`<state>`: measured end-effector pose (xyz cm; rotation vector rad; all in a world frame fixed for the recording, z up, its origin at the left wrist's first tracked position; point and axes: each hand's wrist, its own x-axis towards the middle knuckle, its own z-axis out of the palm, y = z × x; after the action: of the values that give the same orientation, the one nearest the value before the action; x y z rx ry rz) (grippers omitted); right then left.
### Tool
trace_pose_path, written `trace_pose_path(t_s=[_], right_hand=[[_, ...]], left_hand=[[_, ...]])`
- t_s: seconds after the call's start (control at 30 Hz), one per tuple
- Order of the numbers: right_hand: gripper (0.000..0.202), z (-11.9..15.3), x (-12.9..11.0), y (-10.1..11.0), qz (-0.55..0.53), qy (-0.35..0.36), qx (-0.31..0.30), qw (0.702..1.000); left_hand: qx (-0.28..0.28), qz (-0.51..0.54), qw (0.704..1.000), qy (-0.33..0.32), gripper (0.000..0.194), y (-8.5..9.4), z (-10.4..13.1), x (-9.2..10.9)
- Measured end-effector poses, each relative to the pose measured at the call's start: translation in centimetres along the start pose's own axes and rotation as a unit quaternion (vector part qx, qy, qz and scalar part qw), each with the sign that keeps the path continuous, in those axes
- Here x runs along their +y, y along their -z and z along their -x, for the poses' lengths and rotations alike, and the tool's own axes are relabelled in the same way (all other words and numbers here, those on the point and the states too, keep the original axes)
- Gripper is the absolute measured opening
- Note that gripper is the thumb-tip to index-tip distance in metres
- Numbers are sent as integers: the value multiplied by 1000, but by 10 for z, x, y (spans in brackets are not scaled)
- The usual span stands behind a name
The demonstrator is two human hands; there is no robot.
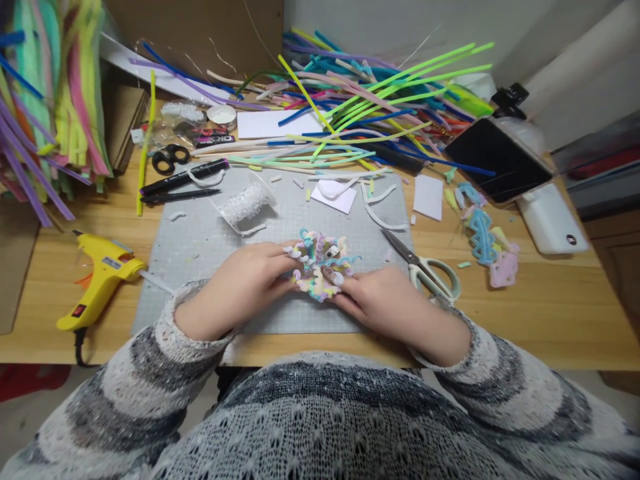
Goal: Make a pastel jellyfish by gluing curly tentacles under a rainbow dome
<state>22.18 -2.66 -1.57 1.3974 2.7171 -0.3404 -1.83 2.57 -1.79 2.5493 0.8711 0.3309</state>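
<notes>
A small curly craft piece (319,288) in pastel pink, yellow, blue and lilac is held over the grey cutting mat (195,280). My left hand (245,280) grips its left edge, fingers partly hidden behind it. On the right side, my right hand (383,297) pinches its lower right edge between thumb and fingers. Scissors with pale handles (425,267) lie just beyond my right wrist. A spool of clear beads (247,203) rests on the mat above my left hand.
A yellow glue gun (103,273) lies at the left. Many pipe cleaners (360,100) are heaped at the back. Black scissors (170,159) and markers (185,177) sit at the back left. A phone (500,160), a white power bank (553,220) and pastel pieces (481,237) are at the right.
</notes>
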Motion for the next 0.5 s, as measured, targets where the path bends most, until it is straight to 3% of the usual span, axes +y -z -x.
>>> trace_pose_path(t_s=[0.33,0.43,0.5], right_hand=[[33,0,1,-2,-31,0,26,999],[34,8,6,0,-107,48,131,984],[30,14,10,1,-193,62,241,949]], left_hand=[[4,56,998,6,20,4,-2,-3],[-9,147,988,45,19,9,-4,-5],[-1,215,974,77,18,12,-5,-5]])
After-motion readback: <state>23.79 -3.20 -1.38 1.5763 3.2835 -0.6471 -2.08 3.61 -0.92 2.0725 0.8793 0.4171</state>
